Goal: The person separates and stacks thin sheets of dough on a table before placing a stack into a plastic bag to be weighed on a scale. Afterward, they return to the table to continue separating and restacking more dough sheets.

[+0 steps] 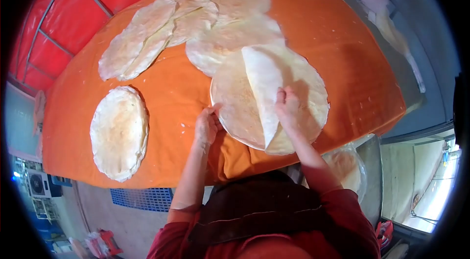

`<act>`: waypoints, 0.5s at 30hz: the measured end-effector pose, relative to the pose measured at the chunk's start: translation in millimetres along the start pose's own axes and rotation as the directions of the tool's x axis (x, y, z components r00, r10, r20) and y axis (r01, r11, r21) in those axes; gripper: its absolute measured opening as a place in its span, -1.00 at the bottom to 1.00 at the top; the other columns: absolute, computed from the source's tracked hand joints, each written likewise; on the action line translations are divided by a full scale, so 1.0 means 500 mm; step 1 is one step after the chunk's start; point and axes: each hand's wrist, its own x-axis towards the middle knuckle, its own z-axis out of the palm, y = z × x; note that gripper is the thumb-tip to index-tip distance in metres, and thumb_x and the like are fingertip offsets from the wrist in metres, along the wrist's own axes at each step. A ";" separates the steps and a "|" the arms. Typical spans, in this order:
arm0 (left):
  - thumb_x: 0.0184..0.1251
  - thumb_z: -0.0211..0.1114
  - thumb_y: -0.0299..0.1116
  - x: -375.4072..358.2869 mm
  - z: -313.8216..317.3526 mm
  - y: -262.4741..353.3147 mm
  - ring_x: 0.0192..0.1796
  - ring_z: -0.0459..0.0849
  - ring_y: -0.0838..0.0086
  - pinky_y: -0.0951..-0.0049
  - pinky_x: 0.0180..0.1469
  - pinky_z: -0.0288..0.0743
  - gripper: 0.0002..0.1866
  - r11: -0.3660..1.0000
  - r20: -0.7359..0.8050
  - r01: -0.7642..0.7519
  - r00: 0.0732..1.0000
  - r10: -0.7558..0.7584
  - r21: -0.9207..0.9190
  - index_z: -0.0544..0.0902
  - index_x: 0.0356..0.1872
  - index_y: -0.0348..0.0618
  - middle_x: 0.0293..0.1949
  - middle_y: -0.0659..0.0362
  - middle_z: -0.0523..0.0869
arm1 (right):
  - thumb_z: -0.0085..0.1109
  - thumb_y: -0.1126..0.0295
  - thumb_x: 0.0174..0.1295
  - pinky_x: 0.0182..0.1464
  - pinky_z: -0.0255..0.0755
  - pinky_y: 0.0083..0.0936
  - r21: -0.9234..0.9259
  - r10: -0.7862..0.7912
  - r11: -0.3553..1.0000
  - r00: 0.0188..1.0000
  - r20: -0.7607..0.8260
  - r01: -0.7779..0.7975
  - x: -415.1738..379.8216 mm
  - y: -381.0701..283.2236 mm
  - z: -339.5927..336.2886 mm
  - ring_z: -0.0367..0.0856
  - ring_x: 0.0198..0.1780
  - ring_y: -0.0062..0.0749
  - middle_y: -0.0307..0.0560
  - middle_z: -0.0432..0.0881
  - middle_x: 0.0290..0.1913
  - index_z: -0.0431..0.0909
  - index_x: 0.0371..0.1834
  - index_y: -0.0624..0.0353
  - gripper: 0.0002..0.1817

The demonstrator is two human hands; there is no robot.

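In the head view, a large round flatbread lies near the table's front edge, on top of other flatbreads. Its right part is folded up and over toward the left, showing a pale underside. My right hand pinches the folded flap near its right edge. At the flatbread's left rim is my left hand, with its thumb and finger closed on the edge. Under the fold, another flatbread shows on the right.
An orange cloth covers the table. A stack of flatbreads sits at the left, and several overlapping flatbreads spread across the back. A clear plastic bag with bread hangs below the right front edge. A blue crate stands below the table.
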 end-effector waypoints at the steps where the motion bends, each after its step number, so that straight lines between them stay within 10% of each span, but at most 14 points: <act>1: 0.06 0.08 -0.35 -0.002 0.012 -0.002 -0.57 0.44 0.51 0.54 -0.52 0.33 -0.88 0.999 -0.061 0.039 0.997 -0.037 0.035 0.44 -0.41 -0.16 -0.54 0.23 0.51 | 0.02 0.35 0.11 -0.50 0.32 -0.37 -0.016 -0.041 0.999 0.997 0.066 0.042 -0.014 -0.010 0.005 0.45 -0.59 -0.24 0.03 0.47 -0.65 0.38 -0.58 0.23 -0.79; 2: 0.04 0.11 -0.38 0.054 -0.039 -0.035 -0.52 0.48 0.51 0.57 -0.46 0.36 -0.84 0.967 0.197 -0.092 0.979 0.045 0.238 0.46 -0.35 -0.18 -0.54 0.23 0.53 | 0.01 0.31 0.11 -0.48 0.33 -0.34 -0.029 -0.079 0.996 0.988 0.132 0.083 -0.045 -0.030 0.025 0.48 -0.55 -0.18 0.07 0.48 -0.63 0.38 -0.56 0.23 -0.78; 5: 0.08 0.19 -0.48 0.059 0.005 -0.062 -0.48 0.52 0.59 0.61 -0.40 0.40 -0.94 0.804 0.038 -0.368 0.917 0.397 0.467 0.50 -0.49 -0.21 -0.53 0.22 0.56 | 0.09 0.33 0.07 -0.46 0.37 -0.29 -0.365 -0.095 0.884 0.878 0.468 0.290 -0.102 -0.058 0.089 0.51 -0.56 -0.10 0.10 0.51 -0.58 0.42 -0.57 0.22 -0.80; 8: 0.15 0.17 -0.45 0.038 0.010 -0.070 -0.53 0.51 0.57 0.57 -0.42 0.41 -0.89 0.709 0.047 -0.440 0.865 0.500 0.551 0.48 -0.52 -0.19 -0.55 0.21 0.55 | 0.13 0.29 0.06 -0.43 0.41 -0.36 -0.101 -0.054 0.987 0.853 0.518 0.124 -0.074 -0.008 0.101 0.56 -0.52 -0.23 0.05 0.56 -0.55 0.52 -0.43 0.27 -0.78; 10: 0.17 0.17 -0.43 0.064 -0.039 -0.071 -0.52 0.52 0.53 0.54 -0.41 0.43 -0.90 0.901 0.025 -0.335 0.939 0.342 0.274 0.49 -0.49 -0.20 -0.55 0.19 0.56 | 0.25 0.31 -0.02 -0.36 0.47 -0.48 0.321 0.199 0.807 0.740 0.642 -0.496 0.006 0.064 0.043 0.55 -0.44 -0.51 -0.18 0.60 -0.42 0.56 -0.29 0.31 -0.70; 13: 0.19 0.15 -0.45 0.056 -0.063 -0.052 -0.49 0.55 0.45 0.48 -0.37 0.47 -0.90 0.991 -0.066 -0.085 0.994 0.093 0.102 0.49 -0.41 -0.28 -0.50 0.16 0.57 | 0.24 0.43 -0.09 -0.39 0.43 -0.54 0.424 0.174 0.754 0.775 0.608 -0.502 0.146 0.067 -0.189 0.54 -0.47 -0.56 -0.16 0.60 -0.43 0.57 -0.29 0.31 -0.73; 15: 0.14 0.19 -0.46 0.073 -0.080 -0.073 -0.47 0.55 0.45 0.47 -0.38 0.47 -0.88 0.975 -0.093 -0.218 0.971 0.221 0.033 0.49 -0.39 -0.31 -0.48 0.15 0.57 | 0.16 0.41 -0.03 -0.34 0.42 -0.52 0.098 0.216 0.949 0.846 0.488 -0.299 0.261 0.168 -0.339 0.53 -0.44 -0.51 -0.14 0.58 -0.42 0.56 -0.29 0.28 -0.76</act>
